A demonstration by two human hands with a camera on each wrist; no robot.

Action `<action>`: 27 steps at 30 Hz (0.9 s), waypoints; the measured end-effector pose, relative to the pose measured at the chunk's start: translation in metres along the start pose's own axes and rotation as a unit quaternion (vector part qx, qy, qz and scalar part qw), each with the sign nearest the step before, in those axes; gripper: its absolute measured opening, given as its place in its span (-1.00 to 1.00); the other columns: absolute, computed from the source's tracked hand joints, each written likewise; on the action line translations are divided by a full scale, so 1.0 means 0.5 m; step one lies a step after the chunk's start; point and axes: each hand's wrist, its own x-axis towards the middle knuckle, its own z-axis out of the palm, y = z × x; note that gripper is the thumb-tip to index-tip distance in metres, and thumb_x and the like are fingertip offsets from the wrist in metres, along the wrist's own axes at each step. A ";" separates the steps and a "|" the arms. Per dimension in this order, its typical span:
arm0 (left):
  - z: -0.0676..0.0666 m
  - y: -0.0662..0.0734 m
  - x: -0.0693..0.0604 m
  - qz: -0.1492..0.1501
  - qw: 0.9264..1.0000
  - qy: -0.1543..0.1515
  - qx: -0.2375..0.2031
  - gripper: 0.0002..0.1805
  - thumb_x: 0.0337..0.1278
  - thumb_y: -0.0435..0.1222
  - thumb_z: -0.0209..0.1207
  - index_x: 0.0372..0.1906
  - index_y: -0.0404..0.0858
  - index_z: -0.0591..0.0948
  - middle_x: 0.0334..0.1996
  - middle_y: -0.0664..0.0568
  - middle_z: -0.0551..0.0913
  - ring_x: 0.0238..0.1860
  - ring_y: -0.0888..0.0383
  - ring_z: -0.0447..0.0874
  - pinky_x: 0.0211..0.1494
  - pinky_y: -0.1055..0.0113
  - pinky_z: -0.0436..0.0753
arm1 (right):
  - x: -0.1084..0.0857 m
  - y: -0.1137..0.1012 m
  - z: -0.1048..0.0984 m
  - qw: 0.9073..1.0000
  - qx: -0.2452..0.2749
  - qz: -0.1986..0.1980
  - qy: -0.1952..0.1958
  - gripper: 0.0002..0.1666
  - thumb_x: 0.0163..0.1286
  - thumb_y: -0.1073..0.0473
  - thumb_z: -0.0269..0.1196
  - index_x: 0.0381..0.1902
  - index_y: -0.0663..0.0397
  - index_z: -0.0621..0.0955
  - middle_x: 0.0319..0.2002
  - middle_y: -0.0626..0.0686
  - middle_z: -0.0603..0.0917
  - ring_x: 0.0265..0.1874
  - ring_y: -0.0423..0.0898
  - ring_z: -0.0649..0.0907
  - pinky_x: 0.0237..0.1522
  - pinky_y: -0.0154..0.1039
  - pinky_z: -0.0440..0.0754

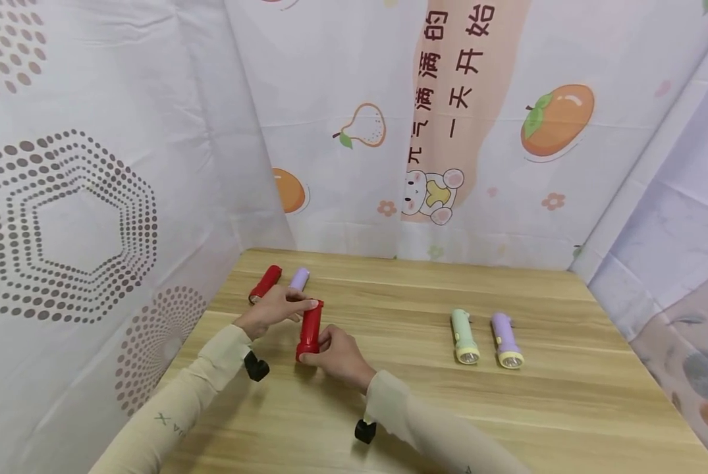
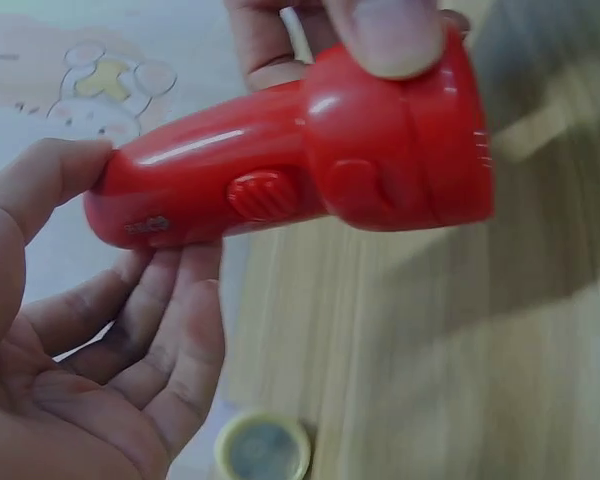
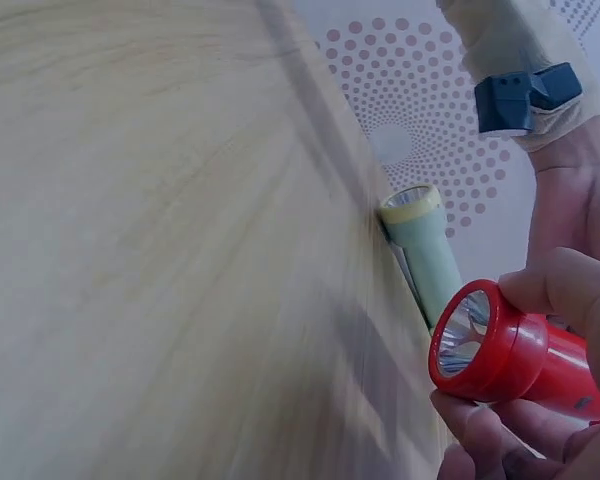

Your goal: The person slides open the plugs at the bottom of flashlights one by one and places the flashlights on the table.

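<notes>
Over the counter (image 1: 401, 408), left of centre, holds up a red flashlight (image 1: 311, 328): pinches its tail with the half-closed left hand (image 1: 276, 307), its lens end with the half-closed right hand (image 1: 343, 355).

The person wears 2 long, cream-coloured sleeves, the left sleeve (image 1: 184, 400) and the right sleeve (image 1: 436, 429), each ending near the wrist in a slightly flared cuff. Dark green printing marks the left sleeve along the forearm: an X-like sign with smaller letters beside it. On the right sleeve, 1 small dark mark shows near the head view's lower edge. Below the cuffs sit 2 small, blocky units, the left black unit (image 1: 255, 367) and the right black unit (image 1: 365, 431). In the right wrist view, the left black unit looks bluish, with 2 angular blocks. The left hand (image 1: 276, 309) and right hand (image 1: 343, 355) are bare.
</notes>
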 end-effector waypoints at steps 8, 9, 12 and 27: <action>0.066 0.008 0.017 0.016 0.999 -0.013 -0.041 -0.45 0.17 0.03 0.44 0.11 -0.26 0.71 -0.02 -0.01 0.74 -0.08 -0.02 0.68 0.22 -0.12 0.56 | -0.027 0.024 -0.061 1.000 -0.015 -0.001 0.018 -0.52 0.14 0.06 0.59 -0.20 0.09 0.52 -0.36 0.02 0.67 -0.41 -0.10 0.58 -0.40 -0.22 0.53; 0.075 0.009 0.019 0.018 0.999 -0.016 -0.040 -0.44 0.18 0.04 0.44 0.12 -0.25 0.70 -0.02 0.00 0.75 -0.08 -0.03 0.68 0.23 -0.13 0.54 | -0.032 0.028 -0.068 1.000 -0.019 -0.003 0.020 -0.52 0.14 0.06 0.59 -0.21 0.10 0.52 -0.36 0.02 0.67 -0.40 -0.10 0.58 -0.39 -0.21 0.54; 0.102 0.012 0.023 0.021 0.998 -0.029 -0.041 -0.44 0.17 0.04 0.44 0.15 -0.22 0.69 -0.03 0.02 0.75 -0.07 -0.06 0.69 0.25 -0.13 0.53 | -0.047 0.042 -0.091 0.999 -0.028 -0.007 0.025 -0.52 0.15 0.06 0.58 -0.21 0.11 0.52 -0.37 0.01 0.66 -0.39 -0.09 0.58 -0.38 -0.21 0.54; 0.201 0.025 0.038 0.081 0.992 -0.081 -0.055 -0.49 0.19 0.01 0.44 0.13 -0.20 0.71 -0.02 0.02 0.75 -0.05 0.04 0.65 0.13 -0.07 0.64 | -0.110 0.091 -0.178 0.998 -0.055 -0.015 0.029 -0.52 0.15 0.10 0.58 -0.17 0.12 0.51 -0.31 0.00 0.65 -0.33 -0.05 0.58 -0.32 -0.20 0.54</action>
